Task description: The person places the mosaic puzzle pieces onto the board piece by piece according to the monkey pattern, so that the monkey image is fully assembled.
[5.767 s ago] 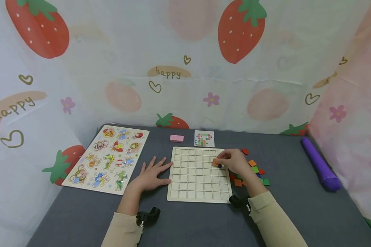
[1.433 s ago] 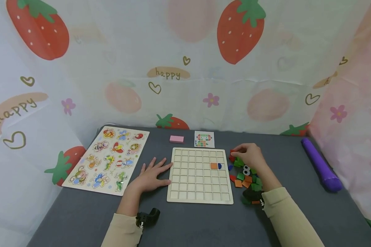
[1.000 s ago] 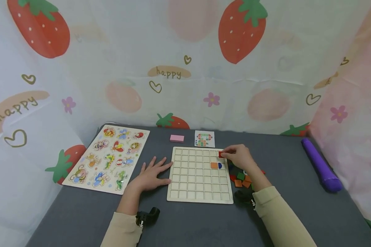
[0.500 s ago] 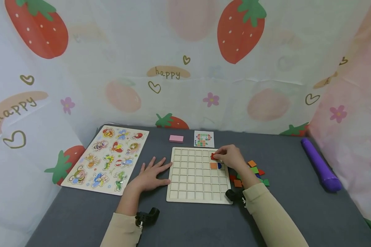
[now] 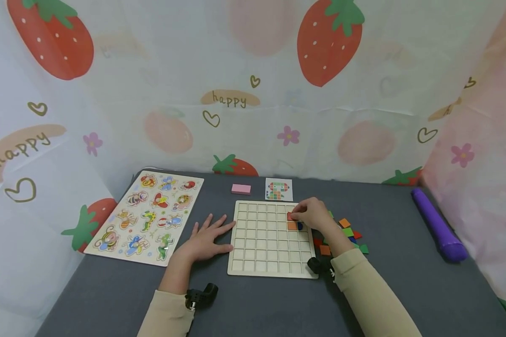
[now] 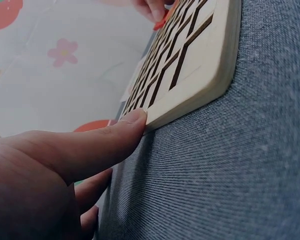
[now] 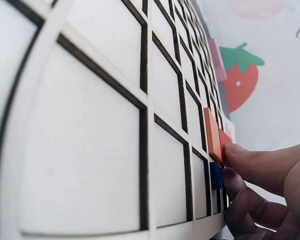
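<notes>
A pale wooden grid board [image 5: 261,243] lies mid-table in the head view. An orange square tile [image 5: 292,225] and a dark blue half-round piece [image 5: 300,226] sit in neighbouring cells near its right side. My right hand [image 5: 315,214] pinches a red tile [image 5: 289,216] at the cell just beyond the orange one; the fingers partly hide it. The right wrist view shows thumb and fingers on that red tile [image 7: 224,142]. Flat on the table with spread fingers, my left hand [image 5: 208,241] touches the board's left edge, its thumb [image 6: 132,120] against the rim.
Loose coloured pieces [image 5: 346,231] lie right of the board, partly behind the right forearm. Beyond the board are a pattern card [image 5: 279,189] and a pink block [image 5: 241,188]. An insect picture board [image 5: 147,217] lies left; a purple tube-shaped object [image 5: 438,225] lies far right.
My right hand left the orange tile, took a red tile from the pile and carried it left to the board, then shifted slightly nearer the orange tile. The left hand stayed put.
</notes>
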`<act>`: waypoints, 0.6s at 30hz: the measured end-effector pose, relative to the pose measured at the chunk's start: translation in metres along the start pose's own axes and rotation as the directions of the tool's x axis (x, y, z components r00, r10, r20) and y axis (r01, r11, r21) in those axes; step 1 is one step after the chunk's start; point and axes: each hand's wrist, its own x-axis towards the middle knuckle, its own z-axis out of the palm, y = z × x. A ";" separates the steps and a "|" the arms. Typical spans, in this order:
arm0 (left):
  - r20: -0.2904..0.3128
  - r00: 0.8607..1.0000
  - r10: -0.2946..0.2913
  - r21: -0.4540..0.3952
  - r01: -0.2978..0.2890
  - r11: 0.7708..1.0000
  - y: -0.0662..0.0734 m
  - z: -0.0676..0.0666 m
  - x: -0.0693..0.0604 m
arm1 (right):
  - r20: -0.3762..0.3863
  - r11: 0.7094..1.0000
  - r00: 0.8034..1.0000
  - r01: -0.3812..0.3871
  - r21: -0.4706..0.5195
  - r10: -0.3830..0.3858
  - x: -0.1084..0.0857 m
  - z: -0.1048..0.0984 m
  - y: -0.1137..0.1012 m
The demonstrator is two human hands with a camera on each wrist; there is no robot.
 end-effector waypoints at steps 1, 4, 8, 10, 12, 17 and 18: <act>0.001 1.000 0.000 -0.001 0.000 1.000 0.000 0.000 0.000 | 0.006 1.000 1.000 -0.005 -0.002 0.005 0.000 0.000 0.000; 0.004 1.000 -0.001 -0.004 0.001 1.000 0.000 0.000 0.001 | 0.018 1.000 1.000 -0.023 -0.005 0.023 -0.001 -0.001 -0.001; 0.004 1.000 -0.001 -0.002 0.001 1.000 0.000 0.000 0.001 | 0.021 0.999 0.999 -0.043 -0.019 0.044 -0.002 -0.002 -0.002; 0.004 1.000 -0.002 -0.001 0.002 1.000 0.000 0.000 0.001 | 0.022 0.998 0.999 -0.049 -0.026 0.049 -0.003 -0.003 -0.002; 0.006 1.000 -0.005 0.001 0.005 1.000 0.000 0.000 0.001 | 0.025 0.999 0.999 -0.043 -0.030 0.044 -0.004 -0.004 -0.002; 0.009 1.000 -0.008 -0.001 0.008 1.000 0.000 -0.001 0.001 | 0.000 1.000 1.000 -0.015 -0.022 0.015 -0.011 -0.011 0.003; 0.009 1.000 -0.008 -0.002 0.008 1.000 0.000 -0.001 0.001 | -0.006 1.000 1.000 -0.006 -0.023 0.006 -0.013 -0.012 0.004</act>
